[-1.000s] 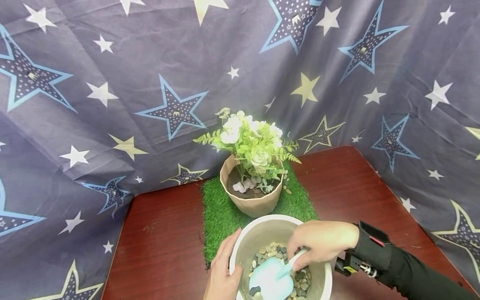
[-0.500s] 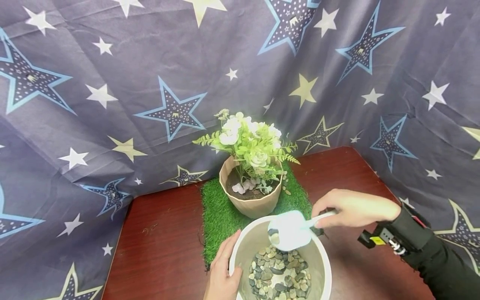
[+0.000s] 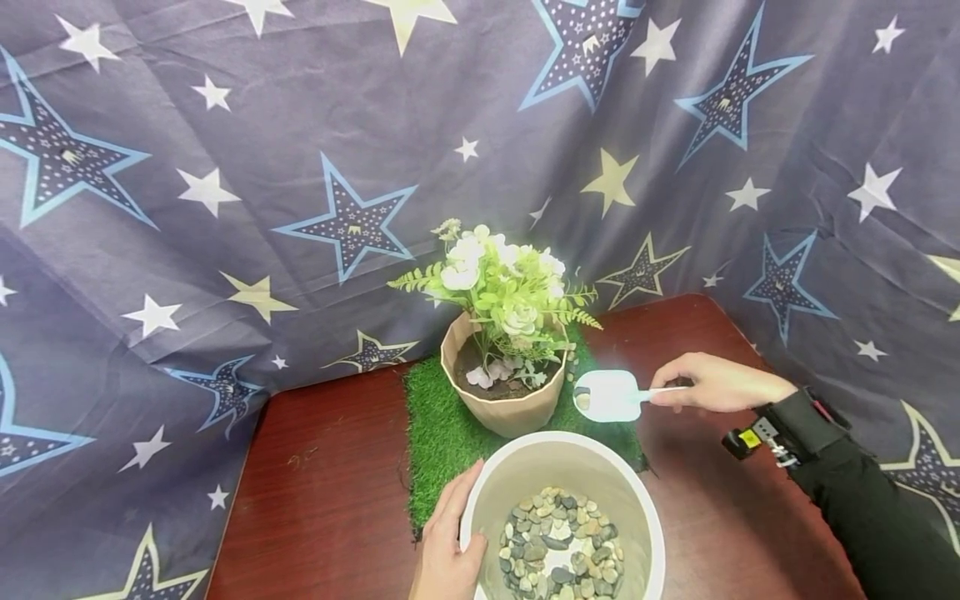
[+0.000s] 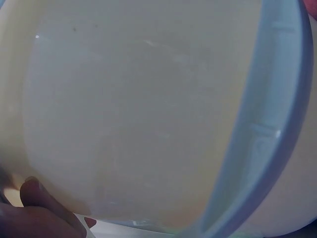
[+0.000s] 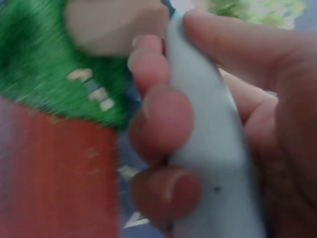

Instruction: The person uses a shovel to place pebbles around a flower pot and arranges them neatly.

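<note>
My right hand (image 3: 697,383) grips the handle (image 5: 208,129) of a small pale blue scoop (image 3: 609,397), fingers wrapped round it. The scoop is held over the right edge of the grass mat with a stone or two near its tip. My left hand (image 3: 450,533) holds the left rim of a whitish bucket (image 3: 651,533), thumb inside and fingers outside. Pebbles (image 3: 532,533) cover most of the bucket's bottom, and a pale patch of it shows in the middle. In the left wrist view, the bucket's wall (image 4: 133,99) fills most of the picture.
Behind the bucket, a beige flowerpot (image 3: 510,408) with soil, white flowers and green leaves stands on a green grass mat (image 3: 435,450). A few pebbles (image 3: 572,362) lie on the mat at the pot's right. Starry cloth (image 3: 225,208) hangs behind the reddish-brown table (image 3: 322,492).
My right hand has lifted the scoop out of the bucket, then carried it up and away toward the pot's right side. My left hand and the bucket have stayed in place.
</note>
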Tool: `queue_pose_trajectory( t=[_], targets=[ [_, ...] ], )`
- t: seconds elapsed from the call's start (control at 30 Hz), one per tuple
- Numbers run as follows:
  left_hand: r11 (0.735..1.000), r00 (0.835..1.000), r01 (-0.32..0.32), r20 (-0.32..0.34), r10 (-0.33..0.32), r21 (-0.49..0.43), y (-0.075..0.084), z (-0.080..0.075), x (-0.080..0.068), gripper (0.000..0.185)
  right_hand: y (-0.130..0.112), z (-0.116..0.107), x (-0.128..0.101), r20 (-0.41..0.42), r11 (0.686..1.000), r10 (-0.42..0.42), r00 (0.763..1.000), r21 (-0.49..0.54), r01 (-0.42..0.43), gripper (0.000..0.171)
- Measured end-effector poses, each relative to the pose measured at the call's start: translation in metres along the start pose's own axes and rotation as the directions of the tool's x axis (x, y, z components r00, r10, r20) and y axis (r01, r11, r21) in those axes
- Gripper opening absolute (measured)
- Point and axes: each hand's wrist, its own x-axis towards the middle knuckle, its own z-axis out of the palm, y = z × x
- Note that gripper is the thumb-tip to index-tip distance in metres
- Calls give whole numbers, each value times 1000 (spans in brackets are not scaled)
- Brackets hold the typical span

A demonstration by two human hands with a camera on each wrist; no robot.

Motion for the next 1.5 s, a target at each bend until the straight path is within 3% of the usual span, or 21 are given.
queue_pose_trajectory(
  t=[0.13,0.23,0.47,0.67,1.03,1.2,1.5],
  targets=[
    [1000,1000,-20,-6,20,17,-2,0,0,96,31,24,5,-25,991,116,993,70,-114,13],
    [999,999,-40,-4,40,26,-3,1,1,96,46,39,8,-62,986,160,985,66,-156,16],
    [999,999,-38,-5,38,21,-3,1,1,96,57,61,21,-159,963,224,962,-117,-243,21],
    [999,1000,-31,6,31,13,-2,2,1,96,55,68,28,-180,939,281,943,-151,-309,21],
    [997,997,-71,-7,72,29,-2,2,1,95,41,64,36,-180,902,322,929,-239,-359,24],
    [995,995,-99,-16,100,32,-2,1,1,96,29,62,41,-211,887,325,922,-270,-374,24],
    [995,996,-93,-13,93,26,-3,0,1,96,12,57,51,-272,856,307,912,-339,-389,22]
  ],
)
